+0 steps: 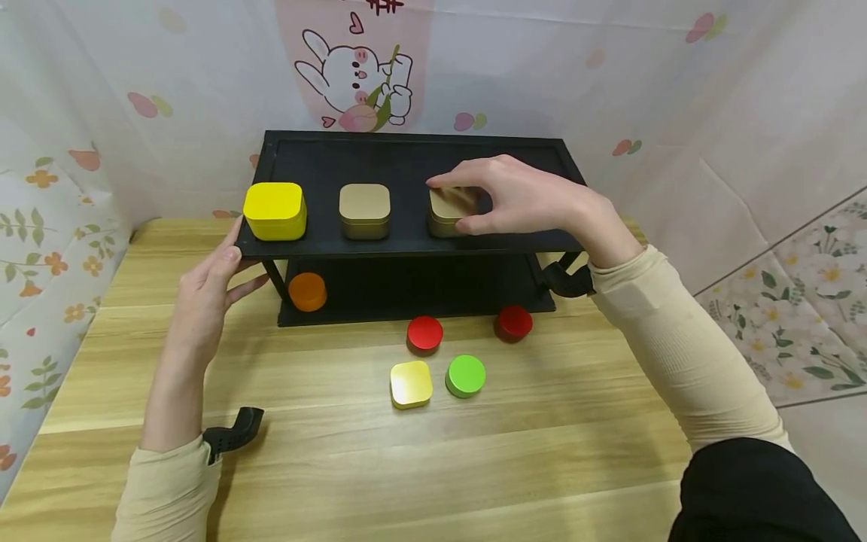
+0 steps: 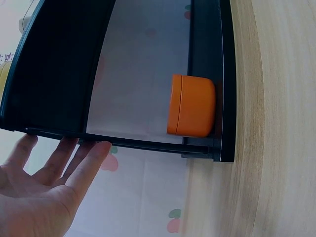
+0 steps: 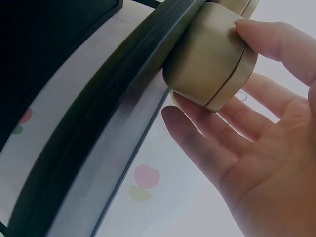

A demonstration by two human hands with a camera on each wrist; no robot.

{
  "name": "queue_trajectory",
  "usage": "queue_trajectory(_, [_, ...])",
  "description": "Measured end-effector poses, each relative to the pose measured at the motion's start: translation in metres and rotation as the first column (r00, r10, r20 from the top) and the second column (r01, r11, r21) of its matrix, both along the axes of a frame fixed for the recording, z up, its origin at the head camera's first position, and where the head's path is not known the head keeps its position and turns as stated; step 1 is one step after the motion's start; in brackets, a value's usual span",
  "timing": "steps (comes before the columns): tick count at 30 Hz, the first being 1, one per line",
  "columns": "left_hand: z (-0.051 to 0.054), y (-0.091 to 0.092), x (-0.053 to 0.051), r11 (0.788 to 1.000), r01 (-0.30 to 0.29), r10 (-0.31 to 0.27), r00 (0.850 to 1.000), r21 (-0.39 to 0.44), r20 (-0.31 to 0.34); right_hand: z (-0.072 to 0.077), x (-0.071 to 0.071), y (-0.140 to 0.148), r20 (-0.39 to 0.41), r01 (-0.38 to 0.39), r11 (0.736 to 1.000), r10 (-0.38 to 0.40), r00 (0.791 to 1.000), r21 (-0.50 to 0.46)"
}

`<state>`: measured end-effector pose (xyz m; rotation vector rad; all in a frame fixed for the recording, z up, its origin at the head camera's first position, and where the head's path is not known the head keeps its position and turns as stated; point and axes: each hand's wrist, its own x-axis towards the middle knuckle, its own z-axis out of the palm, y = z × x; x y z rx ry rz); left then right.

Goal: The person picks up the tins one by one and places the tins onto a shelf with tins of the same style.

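Observation:
My right hand holds the right gold tin between thumb and fingers on the upper shelf. The middle gold tin and a yellow tin stand left of it. At the shelf's left end, my left hand touches the frame, its fingers extended against the edge in the left wrist view. An orange tin sits on the lower shelf near the left support.
On the wooden table in front stand two red round tins, a green round tin and a pale yellow square tin. A printed curtain hangs behind the shelf. Black straps are on both wrists.

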<state>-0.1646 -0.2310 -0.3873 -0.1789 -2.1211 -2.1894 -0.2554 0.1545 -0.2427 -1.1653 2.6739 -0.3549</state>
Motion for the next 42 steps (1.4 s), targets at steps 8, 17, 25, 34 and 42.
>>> queue_trajectory(8, [0.007, 0.002, -0.003, 1.000, 0.007, -0.006, 1.000, 0.010, -0.025, 0.005, 0.001, 0.006, -0.004, 0.018, 0.999, -0.018, 1.000, -0.029])
queue_trajectory(17, [0.004, 0.002, 0.004, 1.000, 0.004, -0.004, 1.000, -0.029, 0.001, 0.003, 0.012, 0.013, -0.052, 0.028, 0.996, -0.033, 0.998, -0.087])
queue_trajectory(25, [0.000, -0.001, 0.008, 0.999, 0.010, -0.010, 1.000, -0.040, 0.006, 0.002, 0.027, 0.015, -0.129, 0.017, 0.989, -0.036, 0.991, -0.148])
queue_trajectory(34, [0.000, -0.001, 0.007, 0.998, 0.033, -0.034, 0.999, -0.045, -0.023, 0.007, 0.048, 0.019, -0.189, -0.008, 0.983, -0.028, 0.982, -0.186])
queue_trajectory(42, [0.001, -0.001, 0.003, 0.998, 0.022, -0.023, 0.999, -0.050, -0.024, 0.007, 0.069, 0.021, -0.269, -0.058, 0.979, 0.002, 0.963, -0.197])
